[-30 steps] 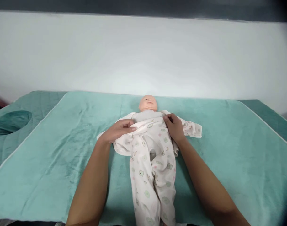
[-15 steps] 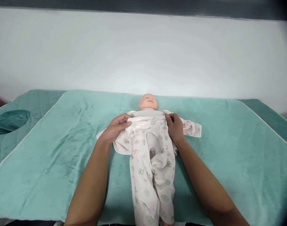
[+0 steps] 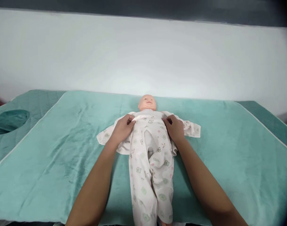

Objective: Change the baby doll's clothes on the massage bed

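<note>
On its back lies a baby doll [image 3: 147, 103], head toward the wall and legs toward me. White baby pants [image 3: 149, 128] with green and brown prints cover its legs and reach up to its chest, with an opening at the crotch. My left hand [image 3: 124, 126] pinches the waistband at its left corner. At the right corner my right hand [image 3: 174, 126] pinches the same waistband. A matching baby shirt [image 3: 192, 128] lies spread beneath the doll, sleeves out to both sides. A foot shows just below the right pant leg.
A green plush cover [image 3: 63, 150] lies under everything, with pale seam lines toward both sides. At the left is a round recess [image 3: 13, 121] in the cover. Behind the far edge stands a white wall [image 3: 143, 56] with a dark band on top.
My left hand has moved right, toward the doll's body, and the lifted waistband now lies flatter on the chest. More of the left shirt sleeve shows. My right hand has hardly moved.
</note>
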Demonstrator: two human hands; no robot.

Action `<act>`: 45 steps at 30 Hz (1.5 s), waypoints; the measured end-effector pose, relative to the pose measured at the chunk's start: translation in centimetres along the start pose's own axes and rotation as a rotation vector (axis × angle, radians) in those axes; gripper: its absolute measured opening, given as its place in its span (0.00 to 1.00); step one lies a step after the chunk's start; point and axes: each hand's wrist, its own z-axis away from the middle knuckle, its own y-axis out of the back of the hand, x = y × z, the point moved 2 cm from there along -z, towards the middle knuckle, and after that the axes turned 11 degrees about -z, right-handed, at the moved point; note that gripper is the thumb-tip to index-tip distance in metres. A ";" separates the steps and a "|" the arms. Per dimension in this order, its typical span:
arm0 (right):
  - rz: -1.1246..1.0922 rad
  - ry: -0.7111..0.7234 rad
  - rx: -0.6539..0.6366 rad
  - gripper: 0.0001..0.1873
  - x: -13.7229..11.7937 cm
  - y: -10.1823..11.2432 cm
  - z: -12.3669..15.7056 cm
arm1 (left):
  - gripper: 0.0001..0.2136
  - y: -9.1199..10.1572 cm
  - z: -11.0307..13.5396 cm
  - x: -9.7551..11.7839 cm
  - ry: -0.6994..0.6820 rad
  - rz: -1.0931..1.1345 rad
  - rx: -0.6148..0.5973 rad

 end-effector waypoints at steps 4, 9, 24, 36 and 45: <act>-0.095 -0.073 -0.231 0.18 0.3 1.2 -0.2 | 0.09 1.5 0.7 0.1 -0.022 -0.149 -0.121; -0.384 -0.300 -0.637 0.12 0.8 2.4 0.0 | 0.12 2.0 1.2 -0.5 -0.012 -0.112 -0.426; -0.883 -0.314 -0.603 0.09 1.5 0.1 1.1 | 0.06 0.8 1.7 -1.3 0.018 0.380 -0.494; -0.777 -0.179 -0.340 0.10 0.7 -1.7 1.0 | 0.11 -1.9 1.2 -1.7 0.031 0.571 -0.054; -0.428 -0.102 -0.262 0.12 0.7 0.5 0.7 | 0.10 -0.7 0.8 -2.2 0.032 0.346 -0.108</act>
